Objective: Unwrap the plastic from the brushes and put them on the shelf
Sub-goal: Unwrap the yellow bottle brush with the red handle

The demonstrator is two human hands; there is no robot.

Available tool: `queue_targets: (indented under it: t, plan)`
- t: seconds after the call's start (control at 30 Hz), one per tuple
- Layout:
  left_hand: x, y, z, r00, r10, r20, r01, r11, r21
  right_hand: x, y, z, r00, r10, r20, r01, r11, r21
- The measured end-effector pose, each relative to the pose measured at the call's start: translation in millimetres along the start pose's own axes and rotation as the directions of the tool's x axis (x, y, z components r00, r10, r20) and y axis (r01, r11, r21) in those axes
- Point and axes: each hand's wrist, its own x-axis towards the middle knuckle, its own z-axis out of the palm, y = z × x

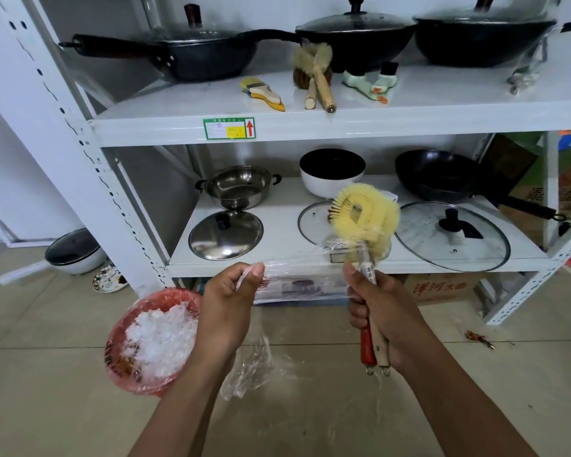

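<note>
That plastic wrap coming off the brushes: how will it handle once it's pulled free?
Probably floppy: the plastic wrap only holds shape where it is stretched between the left hand and the brushes in the right hand; its loose tail hangs limp. Likely very light and clingy, bunching rather than lying flat, like the crumpled wads in the red basket.

my right hand point(381, 311) is covering the brush handles' point(373, 347) middles, top edge is chopping off pot lid knobs point(356, 0), sticker point(228, 128) text is blurring out
</note>
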Motion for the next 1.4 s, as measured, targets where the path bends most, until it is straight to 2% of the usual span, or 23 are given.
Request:
queue_targets:
  t: [0.13,0.2,0.27,0.33,0.47,0.53,0.63,0.9,1.07,1.2,1.4]
  plan:
    - [3,-12,-1,0.986,-0.119,0.118,0.121,0.993,-0.007,-1,5,2,0.999,-0.002,0.039,0.006,0.996,-0.093]
    - [5,-19,-1,0.969,-0.156,0.192,0.163,0.987,-0.019,0,6,6,0.998,0.028,0.060,-0.025,0.998,-0.053]
    - [7,-22,1,0.953,-0.158,0.258,0.154,0.987,0.037,0,7,10,0.991,0.063,0.114,-0.065,0.998,0.012]
    - [5,-20,4,0.935,-0.111,0.335,0.083,0.992,0.098,-1,9,12,0.983,0.071,0.171,-0.076,0.997,0.021]
    - [-9,0,11,0.887,-0.061,0.458,0.144,0.978,-0.149,-8,6,18,0.948,0.071,0.310,-0.050,0.996,-0.076]
    - [-17,9,13,0.869,-0.027,0.493,0.125,0.978,-0.166,-12,4,18,0.925,0.079,0.371,-0.033,0.991,-0.129]
    - [-21,12,14,0.878,-0.011,0.479,0.090,0.986,-0.144,-17,0,17,0.914,0.064,0.400,0.011,0.983,-0.183]
    - [-16,7,14,0.894,-0.007,0.448,0.000,1.000,0.017,-14,3,10,0.983,-0.066,0.170,0.126,0.920,-0.372]
    - [-16,10,14,0.909,0.006,0.417,-0.024,0.999,0.038,-14,4,11,0.979,-0.018,0.205,0.069,0.968,-0.243]
    - [-13,5,12,0.934,-0.010,0.357,0.006,1.000,0.010,-10,6,12,0.983,-0.005,0.183,0.038,0.983,-0.178]
    - [-14,7,12,0.936,0.003,0.351,0.028,0.996,-0.081,-5,5,7,0.978,0.063,0.196,-0.054,0.997,-0.055]
